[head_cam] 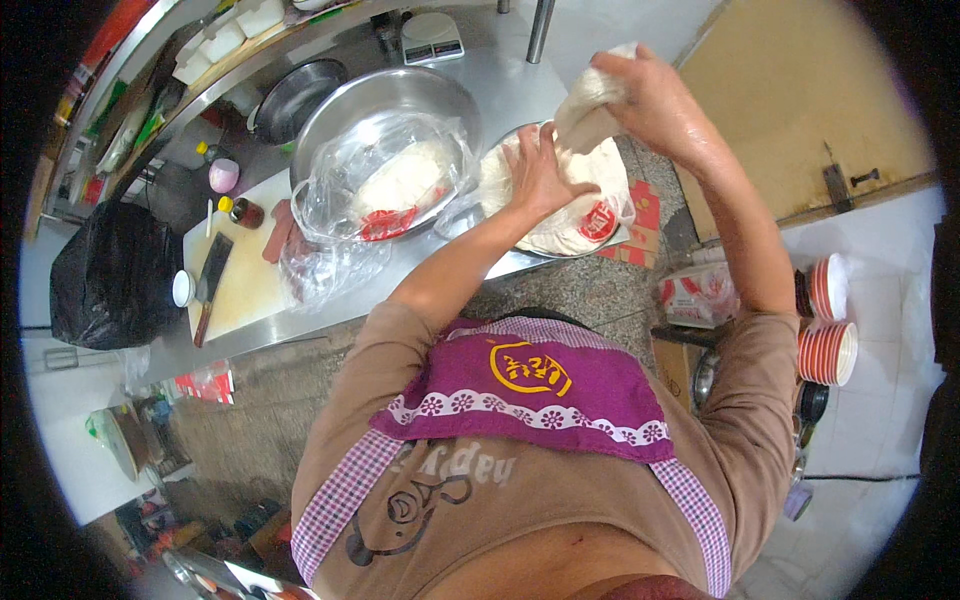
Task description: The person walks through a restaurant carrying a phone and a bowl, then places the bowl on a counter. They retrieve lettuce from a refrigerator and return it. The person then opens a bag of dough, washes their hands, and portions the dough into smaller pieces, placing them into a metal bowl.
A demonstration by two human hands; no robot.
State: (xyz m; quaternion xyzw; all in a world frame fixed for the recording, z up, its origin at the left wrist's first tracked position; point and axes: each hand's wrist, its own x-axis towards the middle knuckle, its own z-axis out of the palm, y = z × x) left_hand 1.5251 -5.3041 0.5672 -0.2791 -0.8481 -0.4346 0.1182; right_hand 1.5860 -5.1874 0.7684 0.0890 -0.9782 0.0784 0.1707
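Observation:
My right hand (652,101) grips a raised fold of pale dough (592,101), which hangs down towards a round metal pan. My left hand (541,171), fingers spread, lies on the wide mass of pale dough (544,234) in that pan. Clear plastic with a red printed patch (598,222) lies at the dough's right side. Left of the pan stands a large stainless steel bowl (442,86). Inside it, a lump of pale dough (409,180) rests in a clear plastic bag with red print.
A white cutting board (247,296) bears a cleaver (214,277) and a yellow-capped bottle (246,213). A small white cup (183,288) stands at its left edge. Behind are a black pan (300,101) and a kitchen scale (431,37). Stacked paper bowls (825,354) are at the right.

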